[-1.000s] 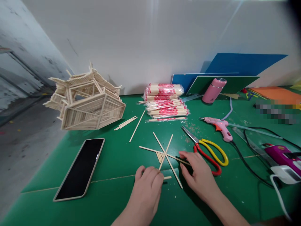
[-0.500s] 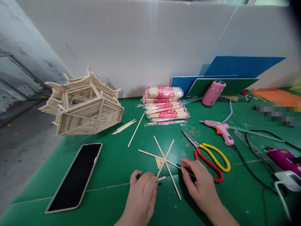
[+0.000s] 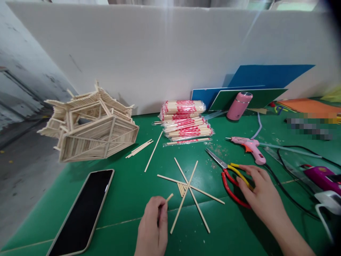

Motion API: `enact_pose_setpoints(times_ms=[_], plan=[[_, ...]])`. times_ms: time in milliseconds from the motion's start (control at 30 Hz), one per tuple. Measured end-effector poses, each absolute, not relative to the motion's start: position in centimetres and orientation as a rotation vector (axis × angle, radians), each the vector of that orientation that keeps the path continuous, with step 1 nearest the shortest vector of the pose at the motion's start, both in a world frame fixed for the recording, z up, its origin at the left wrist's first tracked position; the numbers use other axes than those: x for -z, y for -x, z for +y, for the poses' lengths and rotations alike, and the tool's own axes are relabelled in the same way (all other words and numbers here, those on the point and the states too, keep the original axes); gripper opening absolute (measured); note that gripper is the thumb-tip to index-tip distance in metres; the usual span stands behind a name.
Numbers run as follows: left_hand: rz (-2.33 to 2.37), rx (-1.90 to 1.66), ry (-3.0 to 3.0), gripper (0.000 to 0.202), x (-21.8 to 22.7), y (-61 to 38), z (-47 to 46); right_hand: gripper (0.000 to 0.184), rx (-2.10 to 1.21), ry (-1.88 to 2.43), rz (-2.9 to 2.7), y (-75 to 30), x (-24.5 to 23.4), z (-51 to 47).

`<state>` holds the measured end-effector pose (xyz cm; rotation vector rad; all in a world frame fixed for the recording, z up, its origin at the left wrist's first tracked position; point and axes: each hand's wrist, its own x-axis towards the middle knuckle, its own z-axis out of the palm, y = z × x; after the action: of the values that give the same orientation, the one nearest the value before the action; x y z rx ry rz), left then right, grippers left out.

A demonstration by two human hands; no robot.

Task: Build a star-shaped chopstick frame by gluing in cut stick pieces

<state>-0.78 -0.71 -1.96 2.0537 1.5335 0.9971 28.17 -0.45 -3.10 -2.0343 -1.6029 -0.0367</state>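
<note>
My left hand (image 3: 153,225) is closed on a wooden stick (image 3: 169,197), whose end pokes out past the fingertips; the rest is hidden in the hand. Just right of it, long thin sticks (image 3: 195,201) cross in a star shape on the table, with several short pieces (image 3: 181,189) fanned near the crossing. My right hand (image 3: 262,190) has its thumb and fingers around the yellow handle of the scissors (image 3: 231,185). These lie on the table with slightly parted blades pointing away to the left; part of the handle is covered by the hand.
A stick-built model (image 3: 90,131) stands at the left, behind a phone (image 3: 82,213). Wrapped chopstick bundles (image 3: 186,122) lie at the back, loose sticks (image 3: 140,148) nearby. On the right are a pink glue gun (image 3: 247,145) with its cord, a pink flask (image 3: 239,106) and a power strip (image 3: 323,177).
My right hand has left the crossed sticks and moved right onto the scissors' handle. My left hand has drawn back slightly left from the crossed sticks, its short stick now angled upward.
</note>
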Motion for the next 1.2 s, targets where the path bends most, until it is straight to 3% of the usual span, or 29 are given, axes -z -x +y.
enact_pose_setpoints(times_ms=[567, 833, 1033, 1200], plan=[[1.521, -1.199, -2.134, 0.006, 1.9, 0.9, -0.1, 0.021, 0.206, 2.117, -1.762, -32.4, 3.6, 1.3], [1.54, -1.138, -2.114, 0.006, 1.2, 0.6, -0.8, 0.032, 0.289, 2.081, -1.678, -31.1, 2.0, -0.2], [1.413, -0.942, -2.323, 0.008, -0.8, 0.3, 0.5, 0.022, -0.194, 1.544, -1.768, -24.9, -0.5, 0.5], [1.415, -0.731, -2.403, 0.009, -0.6, -0.6, 1.7, 0.015, -0.492, 1.505, -1.924, -22.0, -0.2, 1.3]])
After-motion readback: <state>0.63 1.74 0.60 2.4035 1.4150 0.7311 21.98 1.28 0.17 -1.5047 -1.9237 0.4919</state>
